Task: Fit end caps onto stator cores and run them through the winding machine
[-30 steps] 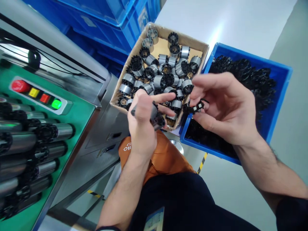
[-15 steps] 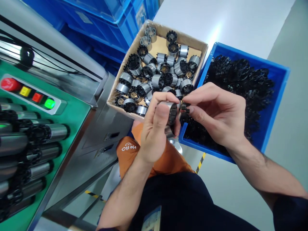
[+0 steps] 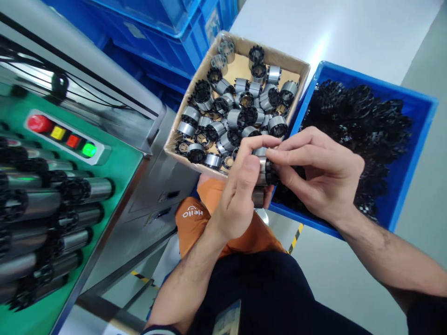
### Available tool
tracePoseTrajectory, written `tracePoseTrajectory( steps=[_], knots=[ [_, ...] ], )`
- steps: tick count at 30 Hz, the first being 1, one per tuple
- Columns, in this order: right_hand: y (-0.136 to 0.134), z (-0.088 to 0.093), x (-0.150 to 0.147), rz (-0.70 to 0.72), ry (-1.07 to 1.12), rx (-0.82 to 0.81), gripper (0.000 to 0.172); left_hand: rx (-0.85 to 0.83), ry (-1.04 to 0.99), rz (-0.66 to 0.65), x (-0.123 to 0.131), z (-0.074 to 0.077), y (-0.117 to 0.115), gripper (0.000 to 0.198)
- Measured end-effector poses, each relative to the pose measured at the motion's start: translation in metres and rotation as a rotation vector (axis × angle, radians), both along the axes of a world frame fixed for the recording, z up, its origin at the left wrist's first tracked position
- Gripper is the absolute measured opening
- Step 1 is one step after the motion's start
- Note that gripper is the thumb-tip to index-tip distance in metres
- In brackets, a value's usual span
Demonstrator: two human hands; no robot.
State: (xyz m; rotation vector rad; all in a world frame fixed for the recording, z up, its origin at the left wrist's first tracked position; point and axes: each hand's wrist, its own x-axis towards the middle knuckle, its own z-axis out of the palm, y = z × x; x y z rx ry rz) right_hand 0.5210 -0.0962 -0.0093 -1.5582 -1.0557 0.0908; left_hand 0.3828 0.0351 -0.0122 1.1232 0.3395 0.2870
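Note:
My left hand (image 3: 235, 204) is closed around a silver metal cylinder (image 3: 262, 166), thumb on its near side. A second metal cylinder (image 3: 258, 197) shows below it within the same hand. With thumb and fingertips, my right hand (image 3: 323, 174) pinches a black toothed plastic ring (image 3: 271, 172) against the right end of the upper cylinder. Fingers partly hide the ring, so I cannot tell how far it is seated. Behind the hands, a cardboard box (image 3: 240, 67) holds many silver cylinders with black toothed ends. Black plastic parts (image 3: 363, 121) fill a blue bin (image 3: 396, 84) under my right hand.
On the left stands a machine with a green top (image 3: 122, 160), carrying rows of metal cylinders (image 3: 44, 204) and a button panel (image 3: 101, 153). Blue crates (image 3: 157, 51) are stacked behind it. A white surface (image 3: 279, 23) lies beyond the box.
The black ring has moved left from a small gap onto the cylinder's end, and my hands have come together. The whole view has shifted slightly.

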Motion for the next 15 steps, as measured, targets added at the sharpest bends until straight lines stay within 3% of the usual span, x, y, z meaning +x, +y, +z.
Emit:
tracePoseTrajectory(
  steps=[3, 6, 9, 12, 15],
  knots=[
    [0.004, -0.001, -0.010, -0.039, 0.014, 0.040, 0.028, 0.018, -0.058, -0.021, 0.000, -0.009, -0.004, 0.043],
    [0.004, 0.004, -0.005, 0.013, -0.078, 0.003, 0.029, 0.091, -0.100, -0.072, 0.001, -0.010, 0.003, 0.044],
    [-0.004, 0.008, 0.028, -0.078, -0.147, -0.120, 0.026, 0.394, -0.025, 0.082, 0.002, -0.003, 0.033, 0.037],
    [-0.017, -0.002, 0.073, -0.314, -0.216, -0.500, 0.018, 0.844, 0.225, 0.299, 0.005, 0.003, 0.077, 0.039],
    [-0.025, -0.026, 0.097, -0.239, -0.332, -1.034, 0.032, 1.145, 0.449, 0.321, 0.013, 0.000, 0.114, 0.038]
  ],
)
